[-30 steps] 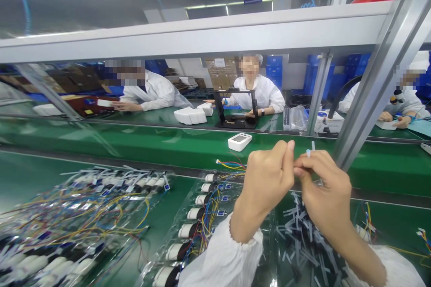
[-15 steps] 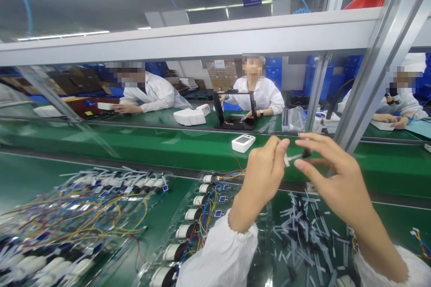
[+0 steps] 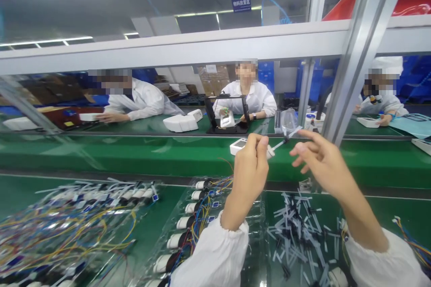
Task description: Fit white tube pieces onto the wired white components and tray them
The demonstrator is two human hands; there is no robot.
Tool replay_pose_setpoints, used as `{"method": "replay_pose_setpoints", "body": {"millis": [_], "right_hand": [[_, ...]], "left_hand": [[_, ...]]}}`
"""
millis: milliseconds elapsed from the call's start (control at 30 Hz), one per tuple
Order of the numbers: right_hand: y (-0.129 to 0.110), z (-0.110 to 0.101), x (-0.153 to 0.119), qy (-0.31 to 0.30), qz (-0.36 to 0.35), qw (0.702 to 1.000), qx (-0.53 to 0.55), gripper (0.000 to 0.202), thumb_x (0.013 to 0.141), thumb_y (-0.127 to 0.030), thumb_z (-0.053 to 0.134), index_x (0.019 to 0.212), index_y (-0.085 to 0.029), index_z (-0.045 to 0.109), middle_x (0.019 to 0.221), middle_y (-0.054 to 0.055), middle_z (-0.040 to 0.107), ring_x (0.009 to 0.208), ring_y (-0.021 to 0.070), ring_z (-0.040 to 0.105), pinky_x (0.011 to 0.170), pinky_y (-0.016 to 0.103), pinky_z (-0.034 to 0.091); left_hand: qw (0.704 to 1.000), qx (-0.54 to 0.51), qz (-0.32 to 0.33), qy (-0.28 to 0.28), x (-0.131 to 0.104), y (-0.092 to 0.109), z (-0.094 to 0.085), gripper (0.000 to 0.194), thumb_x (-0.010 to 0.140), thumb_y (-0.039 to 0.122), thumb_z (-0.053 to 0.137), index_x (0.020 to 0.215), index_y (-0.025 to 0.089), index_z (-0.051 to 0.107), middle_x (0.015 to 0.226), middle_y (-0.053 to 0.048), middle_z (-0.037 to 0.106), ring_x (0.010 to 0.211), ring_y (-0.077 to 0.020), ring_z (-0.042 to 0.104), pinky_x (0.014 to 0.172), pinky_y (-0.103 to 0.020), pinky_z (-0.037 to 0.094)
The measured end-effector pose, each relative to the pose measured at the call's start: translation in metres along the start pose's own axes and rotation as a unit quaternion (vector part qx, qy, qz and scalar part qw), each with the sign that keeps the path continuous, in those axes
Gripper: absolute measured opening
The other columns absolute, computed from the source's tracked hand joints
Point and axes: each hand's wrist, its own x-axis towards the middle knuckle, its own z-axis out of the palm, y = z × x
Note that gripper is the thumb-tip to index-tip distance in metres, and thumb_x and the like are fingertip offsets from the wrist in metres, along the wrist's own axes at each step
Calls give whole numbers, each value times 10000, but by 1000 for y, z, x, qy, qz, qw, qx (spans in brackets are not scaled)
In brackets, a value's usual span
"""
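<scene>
Pinching a small white cylindrical part with a thin clear tube (image 3: 276, 144) in my left hand (image 3: 251, 163), I hold it raised above the far edge of my green bench mat (image 3: 20, 188), fingers curled shut around its white end. My right hand (image 3: 319, 161) hangs just beside the tube's free tip with its fingers spread, gripping nothing.

Open air surrounds both hands; the nearest hard edge is the slanted grey aluminium frame post (image 3: 353, 54) just right of my right hand, with the grey horizontal shelf rail (image 3: 168, 51) well above.

Below my wrists lies a scatter of short clear and black tube pieces (image 3: 296, 228). Left of them sits a row of white cylinders with coloured wires on clear plastic (image 3: 188, 224), and further left a tangled heap of coloured wire harnesses (image 3: 67, 215). Beyond my hands a small white device with a screen (image 3: 237, 145) rests on the green conveyor belt (image 3: 134, 152). Three people in white coats (image 3: 144, 101) work at the far side.
</scene>
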Motion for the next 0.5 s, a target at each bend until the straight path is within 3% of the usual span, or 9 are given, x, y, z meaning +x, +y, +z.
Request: {"method": "replay_pose_setpoints", "body": {"millis": [133,267,400,500], "right_hand": [[3,16,1,16,-23,998,60,667,880,-619,738,1341,-148,640,1039,114,760,896,238,753,652,320,645],[4,21,0,43,-66,996,46,486,952,-593,658,1165,-165,743,1034,112,779,893,226,743,707,308,624],[2,12,1,62,-86,993,48,451,977,-577,632,1112,-174,786,988,104,792,905,229,744,785,332,615],[3,2,2,93,-101,990,35,438,997,-558,617,1181,-200,788,984,79,779,901,201,715,824,332,589]], "left_hand": [[994,1,44,-101,-6,6,8,222,1083,341,436,973,216,583,706,14,617,623,-171,574,616,-274,350],[981,-54,71,-174,-14,11,21,220,1094,331,400,1062,216,585,886,-46,712,740,-195,653,668,-287,429],[972,-96,51,-210,-15,12,25,232,1102,364,392,1074,219,571,926,-57,727,777,-202,669,702,-303,458],[969,-113,22,-217,-13,7,23,246,1107,393,379,1050,220,544,864,-30,704,737,-188,642,718,-304,455]]}}
